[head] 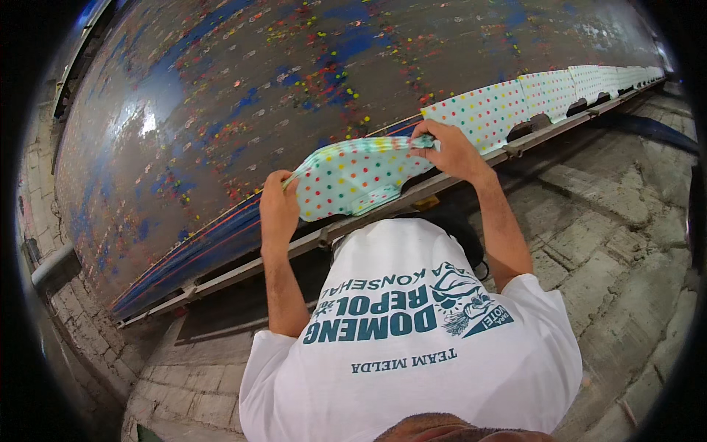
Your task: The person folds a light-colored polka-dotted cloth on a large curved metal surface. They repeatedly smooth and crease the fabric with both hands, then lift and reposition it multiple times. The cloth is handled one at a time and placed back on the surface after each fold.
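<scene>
A pale mint cloth piece (342, 185) with red, orange, yellow and green dots is stretched between my two hands at the near edge of a long table. My left hand (279, 212) pinches its left corner. The fingers of my right hand (450, 149) grip the bunched upper right corner. Its top edge is gathered in folds, and its lower part hangs near the table's rail. Just right of it, a matching dotted piece (475, 113) lies flat along the table edge, partly behind my right hand.
The long tabletop (221, 127) is stained with blue, red and yellow paint spots. More dotted pieces (585, 83) line its near edge to the right. A metal rail (530, 145) with small projecting stubs runs along the front. Below is a concrete block floor (602, 221). A pipe (55, 268) stands at left.
</scene>
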Demonstrator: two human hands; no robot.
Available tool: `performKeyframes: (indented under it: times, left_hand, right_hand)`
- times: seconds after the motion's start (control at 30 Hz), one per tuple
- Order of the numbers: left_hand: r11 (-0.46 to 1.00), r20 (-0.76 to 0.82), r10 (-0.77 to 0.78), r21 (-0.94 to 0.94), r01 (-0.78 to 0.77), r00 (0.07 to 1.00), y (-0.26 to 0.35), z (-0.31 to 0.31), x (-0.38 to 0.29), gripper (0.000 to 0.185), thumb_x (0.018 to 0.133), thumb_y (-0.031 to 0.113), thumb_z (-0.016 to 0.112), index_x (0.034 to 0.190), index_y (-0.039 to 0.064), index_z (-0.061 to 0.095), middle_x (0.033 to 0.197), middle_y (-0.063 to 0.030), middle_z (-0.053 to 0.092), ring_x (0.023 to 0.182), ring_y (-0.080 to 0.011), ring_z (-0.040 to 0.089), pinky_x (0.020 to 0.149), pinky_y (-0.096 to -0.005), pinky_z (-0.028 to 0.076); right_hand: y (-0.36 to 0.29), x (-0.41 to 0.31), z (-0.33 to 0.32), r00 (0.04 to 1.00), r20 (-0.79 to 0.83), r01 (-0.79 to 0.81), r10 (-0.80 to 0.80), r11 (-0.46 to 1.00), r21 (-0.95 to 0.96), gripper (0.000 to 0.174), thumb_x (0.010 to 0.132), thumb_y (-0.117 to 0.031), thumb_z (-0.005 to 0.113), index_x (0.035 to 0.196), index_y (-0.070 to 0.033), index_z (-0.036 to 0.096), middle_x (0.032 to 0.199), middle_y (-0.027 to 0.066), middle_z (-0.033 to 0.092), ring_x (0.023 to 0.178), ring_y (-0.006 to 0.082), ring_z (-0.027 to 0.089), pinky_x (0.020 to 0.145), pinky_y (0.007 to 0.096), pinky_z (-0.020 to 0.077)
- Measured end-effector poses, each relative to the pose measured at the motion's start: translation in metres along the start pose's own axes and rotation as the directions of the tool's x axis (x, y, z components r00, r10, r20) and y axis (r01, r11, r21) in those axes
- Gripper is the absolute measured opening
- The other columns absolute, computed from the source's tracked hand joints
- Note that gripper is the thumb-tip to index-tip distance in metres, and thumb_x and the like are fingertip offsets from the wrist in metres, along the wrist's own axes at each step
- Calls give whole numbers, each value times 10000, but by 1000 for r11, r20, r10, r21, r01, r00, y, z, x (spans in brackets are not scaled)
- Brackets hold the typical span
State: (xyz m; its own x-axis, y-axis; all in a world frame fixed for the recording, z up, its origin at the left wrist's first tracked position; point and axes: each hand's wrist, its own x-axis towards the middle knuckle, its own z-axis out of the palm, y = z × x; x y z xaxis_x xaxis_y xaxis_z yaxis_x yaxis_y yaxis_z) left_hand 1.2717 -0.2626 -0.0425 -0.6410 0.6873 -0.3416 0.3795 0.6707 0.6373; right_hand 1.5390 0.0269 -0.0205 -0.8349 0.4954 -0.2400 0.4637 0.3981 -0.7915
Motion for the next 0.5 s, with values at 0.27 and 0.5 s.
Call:
performKeyframes:
  times: [0.27,0.5]
  left_hand:
    - [983,-190,156,-70,-172,969,113,15,-16,274,1040,143,727,1299,52,730,1168,-128,714,1007,-255,699,816,-355,561]
    - [919,-204,210,-291,-265,956,224,106,-10,315,1030,195,774,1270,-4,723,1130,-90,707,1027,-164,662,853,-304,538]
  right_hand:
    - [50,-38,-94,988,-147,71,-43,979,189,406,939,-185,860,1293,-44,721,1181,101,779,1030,196,728,904,338,566]
    - [167,-58,-233,978,-207,70,31,883,464,330,963,-187,837,1238,-23,758,1114,75,776,972,129,689,845,286,547]
